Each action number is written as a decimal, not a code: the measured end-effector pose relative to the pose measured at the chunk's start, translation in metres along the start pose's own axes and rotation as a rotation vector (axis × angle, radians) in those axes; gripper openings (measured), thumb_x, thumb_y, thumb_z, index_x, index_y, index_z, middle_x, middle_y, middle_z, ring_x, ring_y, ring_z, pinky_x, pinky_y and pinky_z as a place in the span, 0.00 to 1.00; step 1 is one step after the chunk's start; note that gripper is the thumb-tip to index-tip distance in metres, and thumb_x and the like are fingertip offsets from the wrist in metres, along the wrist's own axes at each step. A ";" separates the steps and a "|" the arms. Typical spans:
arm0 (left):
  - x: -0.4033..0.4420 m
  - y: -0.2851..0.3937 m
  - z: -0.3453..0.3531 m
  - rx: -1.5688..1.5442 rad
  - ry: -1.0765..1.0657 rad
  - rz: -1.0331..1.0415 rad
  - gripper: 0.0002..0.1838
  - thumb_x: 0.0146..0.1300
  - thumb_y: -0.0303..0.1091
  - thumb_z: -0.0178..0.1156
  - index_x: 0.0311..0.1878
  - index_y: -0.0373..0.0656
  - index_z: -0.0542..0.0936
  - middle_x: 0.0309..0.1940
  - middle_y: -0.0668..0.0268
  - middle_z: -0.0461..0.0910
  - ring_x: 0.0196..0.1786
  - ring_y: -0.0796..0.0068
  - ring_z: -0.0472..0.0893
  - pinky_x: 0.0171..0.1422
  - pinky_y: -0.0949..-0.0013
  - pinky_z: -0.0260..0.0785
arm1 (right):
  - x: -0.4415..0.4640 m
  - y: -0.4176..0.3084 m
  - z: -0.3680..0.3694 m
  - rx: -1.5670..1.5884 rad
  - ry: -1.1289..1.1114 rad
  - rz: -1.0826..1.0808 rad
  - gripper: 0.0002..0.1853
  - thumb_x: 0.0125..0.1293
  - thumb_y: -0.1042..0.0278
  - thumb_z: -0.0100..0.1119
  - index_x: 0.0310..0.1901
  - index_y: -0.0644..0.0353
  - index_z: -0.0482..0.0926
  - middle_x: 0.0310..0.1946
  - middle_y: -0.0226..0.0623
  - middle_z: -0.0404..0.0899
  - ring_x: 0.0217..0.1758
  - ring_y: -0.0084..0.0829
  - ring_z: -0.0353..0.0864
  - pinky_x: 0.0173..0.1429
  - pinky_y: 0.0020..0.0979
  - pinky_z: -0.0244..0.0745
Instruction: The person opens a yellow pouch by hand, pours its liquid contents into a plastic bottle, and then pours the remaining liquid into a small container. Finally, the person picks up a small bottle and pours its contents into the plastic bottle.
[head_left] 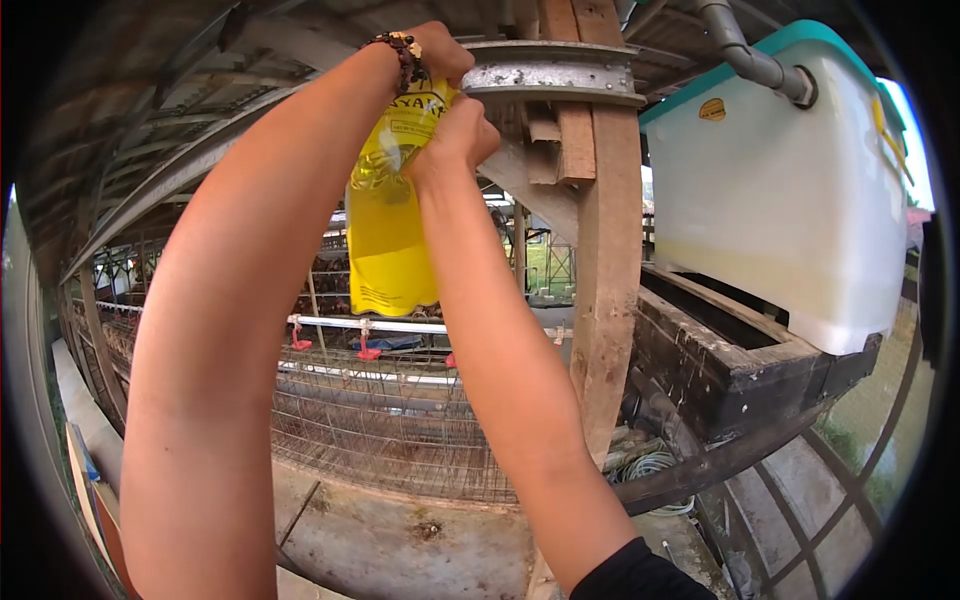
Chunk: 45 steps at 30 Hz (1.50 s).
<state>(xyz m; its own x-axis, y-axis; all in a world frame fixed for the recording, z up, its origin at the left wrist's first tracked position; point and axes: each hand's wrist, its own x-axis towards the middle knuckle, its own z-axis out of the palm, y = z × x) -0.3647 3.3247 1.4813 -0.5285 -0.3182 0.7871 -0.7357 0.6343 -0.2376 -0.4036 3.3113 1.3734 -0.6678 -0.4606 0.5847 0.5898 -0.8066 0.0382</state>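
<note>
A clear plastic pouch of yellow liquid (388,240) hangs upright in front of me, raised to about head height. Black lettering marks its upper part, and the liquid fills the lower portion. My left hand (442,52), with a beaded bracelet (408,58) at the wrist, is closed at the pouch's top; its fingertips are mostly hidden. Just below, my right hand (462,135) is closed on the pouch's upper right side, its thumb pressing on the plastic. A metal beam (545,72) runs right behind both hands.
Right of a wooden post (608,250), a white tank (770,200) with a teal lid and grey pipe (735,50) stands on a dark wooden frame (730,390). Wire cages (390,430) and a white pipe with red drinkers (369,352) lie behind the pouch. A coiled hose (655,470) sits low.
</note>
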 end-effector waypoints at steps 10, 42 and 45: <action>-0.018 0.030 -0.010 -0.059 -0.040 -0.026 0.16 0.54 0.38 0.64 0.45 0.41 0.86 0.47 0.55 0.84 0.47 0.59 0.84 0.51 0.59 0.76 | -0.006 -0.033 0.000 -0.051 0.046 -0.034 0.09 0.56 0.78 0.44 0.27 0.73 0.75 0.30 0.42 0.80 0.26 0.34 0.82 0.29 0.35 0.77; -0.032 -0.016 -0.001 -0.211 0.109 -0.134 0.16 0.48 0.39 0.63 0.37 0.38 0.87 0.34 0.51 0.85 0.37 0.58 0.85 0.45 0.61 0.76 | 0.005 0.016 -0.013 -0.135 -0.100 -0.038 0.08 0.58 0.76 0.50 0.23 0.68 0.71 0.22 0.34 0.76 0.22 0.23 0.71 0.28 0.29 0.68; -0.064 -0.030 0.019 -0.556 0.288 -0.013 0.14 0.56 0.36 0.65 0.32 0.31 0.84 0.24 0.66 0.82 0.27 0.79 0.77 0.33 0.71 0.70 | -0.011 0.000 -0.025 -0.296 -0.279 -0.182 0.09 0.64 0.75 0.52 0.26 0.67 0.71 0.23 0.34 0.76 0.25 0.21 0.71 0.30 0.27 0.67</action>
<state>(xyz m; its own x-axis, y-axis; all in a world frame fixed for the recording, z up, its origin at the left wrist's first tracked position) -0.3168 3.3122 1.4277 -0.3286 -0.1747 0.9282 -0.3695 0.9282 0.0438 -0.4075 3.3071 1.3466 -0.5768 -0.2165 0.7876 0.2917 -0.9552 -0.0489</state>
